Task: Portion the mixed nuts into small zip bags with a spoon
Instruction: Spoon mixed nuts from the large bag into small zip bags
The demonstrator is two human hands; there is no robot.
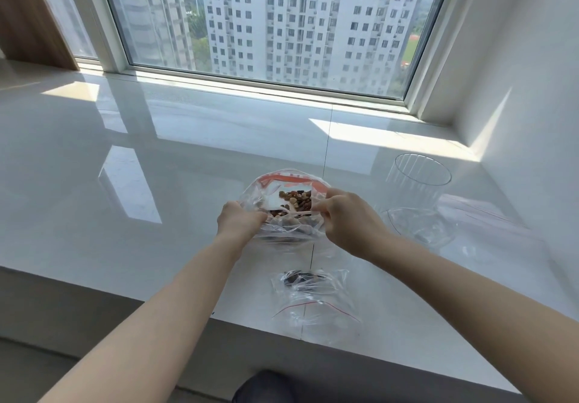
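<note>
A large clear bag (283, 183) with an orange zip strip stands on the white sill, its mouth spread wide over mixed nuts (296, 197). My left hand (239, 219) grips the near left edge of the mouth. My right hand (347, 219) pinches the near right edge. Closer to me lies a small clear zip bag (313, 299) with a red seal line and a few dark nuts at its far end. No spoon is visible.
A clear glass jar (419, 183) stands at the right, with more small zip bags (470, 214) flat beside it. The sill's front edge (156, 305) drops off near me. A wall rises at the right and a window at the back.
</note>
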